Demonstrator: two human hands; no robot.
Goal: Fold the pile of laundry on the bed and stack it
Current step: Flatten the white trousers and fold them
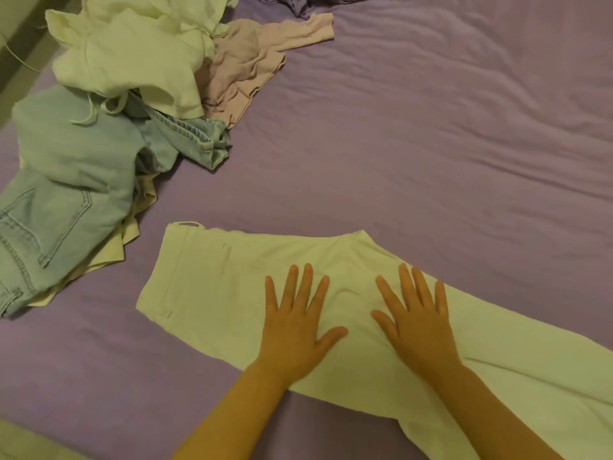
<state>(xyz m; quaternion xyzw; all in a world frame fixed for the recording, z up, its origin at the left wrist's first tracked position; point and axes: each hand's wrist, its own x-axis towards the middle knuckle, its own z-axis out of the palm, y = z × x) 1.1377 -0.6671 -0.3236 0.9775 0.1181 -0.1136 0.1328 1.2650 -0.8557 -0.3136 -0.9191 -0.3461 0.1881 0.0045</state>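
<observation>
From the head view, I see both hands laid flat with fingers spread on the pale trousers (232, 293), which lie lengthwise across the purple bed sheet (431, 144), waistband to the left and legs running off the frame at lower right. The left hand (295, 323) and right hand (414, 323) press side by side near the seat; neither grips anything, they only rest on the cloth. The unfolded pile (126, 54) of light garments sits well apart at upper left, with light blue jeans (66, 180) and a pinkish top (252, 68) tangled into it.

My worry is the sheet (already rippled): I judge that a hard smoothing stroke could drag it and bunch the trousers. The legs' far end is out of sight, so a fold could come out uneven.
</observation>
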